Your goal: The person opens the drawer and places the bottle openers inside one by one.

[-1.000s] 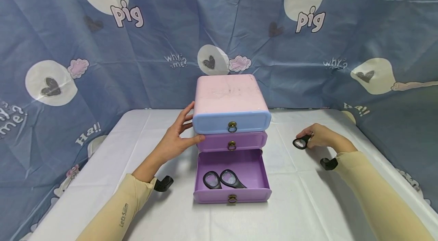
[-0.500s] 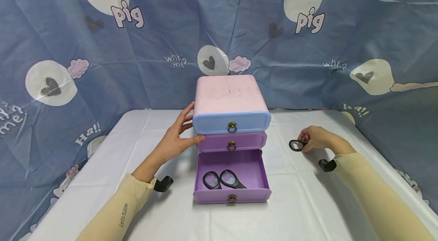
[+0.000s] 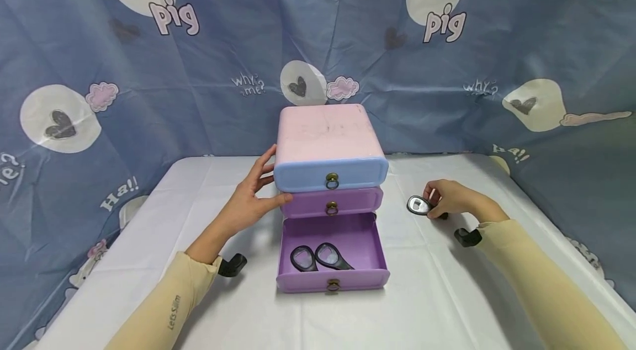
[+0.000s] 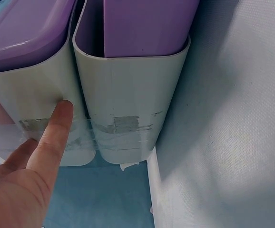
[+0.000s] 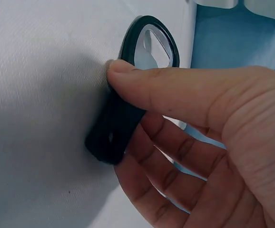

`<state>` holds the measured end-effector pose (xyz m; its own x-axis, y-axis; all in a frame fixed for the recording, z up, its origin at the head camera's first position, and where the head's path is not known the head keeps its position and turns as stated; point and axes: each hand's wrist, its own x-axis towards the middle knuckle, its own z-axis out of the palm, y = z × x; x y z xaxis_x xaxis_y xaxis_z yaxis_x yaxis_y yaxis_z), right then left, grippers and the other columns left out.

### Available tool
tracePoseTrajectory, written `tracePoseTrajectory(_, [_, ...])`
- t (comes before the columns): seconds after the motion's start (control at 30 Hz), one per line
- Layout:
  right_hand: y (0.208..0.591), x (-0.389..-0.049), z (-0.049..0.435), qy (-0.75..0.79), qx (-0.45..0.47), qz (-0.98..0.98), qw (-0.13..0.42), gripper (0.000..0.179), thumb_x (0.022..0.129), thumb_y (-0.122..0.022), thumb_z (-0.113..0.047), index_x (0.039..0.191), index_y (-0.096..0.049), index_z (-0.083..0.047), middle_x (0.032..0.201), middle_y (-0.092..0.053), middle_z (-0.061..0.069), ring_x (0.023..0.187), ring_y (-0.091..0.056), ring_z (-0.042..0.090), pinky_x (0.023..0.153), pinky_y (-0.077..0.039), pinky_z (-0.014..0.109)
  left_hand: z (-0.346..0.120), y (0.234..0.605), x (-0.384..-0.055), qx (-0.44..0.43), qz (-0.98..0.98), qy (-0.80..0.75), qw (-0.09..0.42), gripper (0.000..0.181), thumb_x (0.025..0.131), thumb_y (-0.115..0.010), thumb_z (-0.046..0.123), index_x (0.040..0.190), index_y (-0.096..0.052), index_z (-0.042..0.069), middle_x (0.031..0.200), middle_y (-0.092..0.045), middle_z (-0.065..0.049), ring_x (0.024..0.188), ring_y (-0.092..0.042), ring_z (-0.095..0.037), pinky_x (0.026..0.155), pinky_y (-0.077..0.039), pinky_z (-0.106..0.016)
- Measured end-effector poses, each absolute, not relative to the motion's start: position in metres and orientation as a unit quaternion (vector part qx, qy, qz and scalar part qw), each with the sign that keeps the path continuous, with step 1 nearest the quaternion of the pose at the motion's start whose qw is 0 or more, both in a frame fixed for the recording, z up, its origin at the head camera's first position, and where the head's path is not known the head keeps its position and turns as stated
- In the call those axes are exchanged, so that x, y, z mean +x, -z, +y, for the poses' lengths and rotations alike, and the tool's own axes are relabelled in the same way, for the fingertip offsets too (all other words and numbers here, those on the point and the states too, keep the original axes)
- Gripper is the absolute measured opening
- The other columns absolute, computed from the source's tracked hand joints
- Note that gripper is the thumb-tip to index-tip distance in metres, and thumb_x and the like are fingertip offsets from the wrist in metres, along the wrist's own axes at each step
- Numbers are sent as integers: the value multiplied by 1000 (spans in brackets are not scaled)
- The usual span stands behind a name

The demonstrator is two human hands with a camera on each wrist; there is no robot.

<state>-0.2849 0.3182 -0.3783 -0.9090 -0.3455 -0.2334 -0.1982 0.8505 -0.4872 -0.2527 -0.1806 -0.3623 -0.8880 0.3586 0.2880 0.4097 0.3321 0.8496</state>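
In the head view a small drawer cabinet (image 3: 325,129) with a pink top stands mid-table. Its lowest purple drawer (image 3: 333,282) is pulled out, and two black-rimmed magnifying glasses (image 3: 328,254) lie inside. My left hand (image 3: 243,203) rests against the cabinet's left side, fingers fairly straight and thumb at the middle drawer's front edge. A fingertip touches the pale side wall (image 4: 52,90) in the left wrist view. To the right of the cabinet, my right hand (image 3: 449,199) pinches another magnifying glass (image 5: 111,130) between thumb and fingers, close over the cloth, its lens pointing left.
The blue top drawer (image 3: 308,174) and purple middle drawer (image 3: 308,203) are closed, each with a brass ring pull. A white cloth (image 3: 427,295) covers the table. Behind it hangs a blue patterned curtain (image 3: 208,107).
My right hand has turned the magnifying glass so its lens points left and its handle end shows, and has brought it slightly nearer the cabinet. The left hand stays put; the head view shifts slightly.
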Motion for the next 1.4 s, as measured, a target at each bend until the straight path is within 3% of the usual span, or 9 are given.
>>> tracePoseTrajectory(0.3, [378, -283, 316, 283, -152, 932, 169, 31, 92, -79, 0, 116, -60, 1, 105, -70, 16, 88, -64, 20, 75, -51, 35, -183, 362, -253, -240, -814, 528, 26, 106, 93, -88, 24, 165, -18, 60, 168, -40, -9, 151, -50, -38, 119, -44, -66])
tracePoseTrajectory(0.6, [385, -279, 313, 348, -160, 906, 177, 29, 94, -73, -1, 118, -57, 4, 98, -66, 11, 79, -58, 16, 68, -50, 29, -183, 363, -254, -239, -813, 530, 23, 106, 92, -88, 26, 165, -19, 61, 169, -40, -10, 152, -49, -39, 114, -47, -67])
tracePoseTrajectory(0.83, [386, -276, 308, 355, -155, 906, 173, 38, 95, -71, -2, 128, -53, 4, 97, -66, 10, 74, -57, 17, 68, -50, 31, -183, 363, -253, -237, -815, 528, 25, 106, 93, -88, 27, 164, -18, 62, 169, -39, -9, 152, -49, -38, 122, -39, -66])
tracePoseTrajectory(1.03, [389, -270, 307, 374, -156, 898, 173, 44, 97, -67, -2, 137, -49, 4, 98, -65, 11, 72, -57, 17, 66, -50, 31, -182, 363, -252, -240, -814, 529, 27, 106, 93, -88, 26, 164, -19, 61, 169, -39, -10, 152, -49, -39, 118, -44, -66])
tracePoseTrajectory(1.4, [382, -261, 307, 422, -152, 878, 165, 52, 101, -69, -5, 147, -47, 4, 103, -65, 11, 86, -64, 14, 71, -56, 31, -183, 364, -252, -234, -815, 530, 23, 106, 92, -89, 28, 164, -19, 62, 170, -38, -8, 152, -49, -38, 115, -47, -66])
